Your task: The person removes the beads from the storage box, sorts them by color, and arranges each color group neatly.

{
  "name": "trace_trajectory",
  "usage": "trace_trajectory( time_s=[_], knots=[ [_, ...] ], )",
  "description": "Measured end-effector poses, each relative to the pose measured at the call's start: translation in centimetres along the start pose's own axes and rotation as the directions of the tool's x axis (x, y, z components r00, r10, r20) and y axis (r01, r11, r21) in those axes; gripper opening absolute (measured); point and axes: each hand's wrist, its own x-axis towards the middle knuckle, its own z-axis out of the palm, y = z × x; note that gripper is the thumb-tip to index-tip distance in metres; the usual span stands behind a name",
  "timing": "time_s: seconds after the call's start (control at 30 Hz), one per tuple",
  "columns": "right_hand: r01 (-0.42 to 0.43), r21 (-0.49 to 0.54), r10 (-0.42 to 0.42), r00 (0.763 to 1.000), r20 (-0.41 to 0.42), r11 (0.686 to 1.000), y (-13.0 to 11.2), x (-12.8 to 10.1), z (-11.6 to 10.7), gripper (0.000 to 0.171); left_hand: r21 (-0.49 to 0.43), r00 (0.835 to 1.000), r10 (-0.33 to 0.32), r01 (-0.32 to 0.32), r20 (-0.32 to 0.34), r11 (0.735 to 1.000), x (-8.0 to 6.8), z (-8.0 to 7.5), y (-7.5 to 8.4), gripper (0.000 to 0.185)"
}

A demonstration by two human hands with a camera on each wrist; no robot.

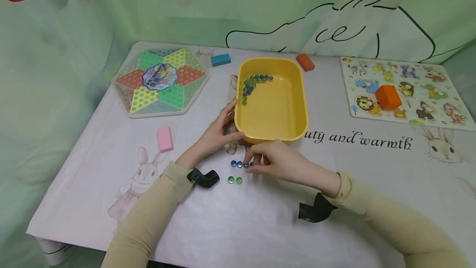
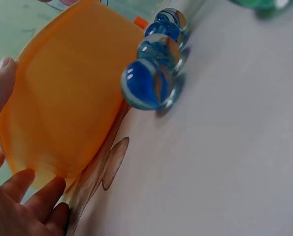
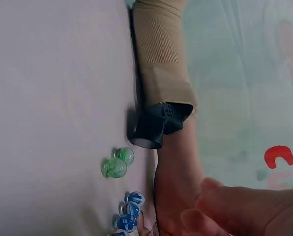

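— What are the hands doing?
— The left hand (image 1: 217, 135) grips the yellow tub's (image 1: 273, 106) near corner. The right hand (image 1: 277, 161) pinches a blue marble (image 1: 246, 164) from the row at its fingertips on the counter (image 1: 260, 218); green marbles (image 1: 235, 180) lie just nearer.

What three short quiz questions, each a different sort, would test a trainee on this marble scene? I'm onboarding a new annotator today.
1. True or false: the left hand grips the near left corner of the yellow tub.
2. Which marbles lie nearest the right hand? A the blue marbles; B the green marbles
3. Fill in: the orange block sits on the animal ____.

Key: 1 true; 2 A; 3 puzzle.
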Motion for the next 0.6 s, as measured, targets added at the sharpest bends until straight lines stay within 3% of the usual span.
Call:
trace_trajectory(
  time_s=[0.23, 0.6],
  knots=[
    [-0.004, -0.171, 0.017, 0.997, 0.074, 0.985, 0.2, -0.2, 2.3, 0.015, 0.002, 1.000, 0.001, -0.001, 0.001, 1.000, 0.2, 0.0, 0.1, 0.083],
    [-0.057, -0.211, 0.052, 0.998, -0.032, 0.976, 0.2, 0.0, 4.6, 0.013, -0.004, 1.000, -0.008, 0.008, -0.001, 1.000, 0.1, 0.0, 0.0, 0.083]
  ],
)
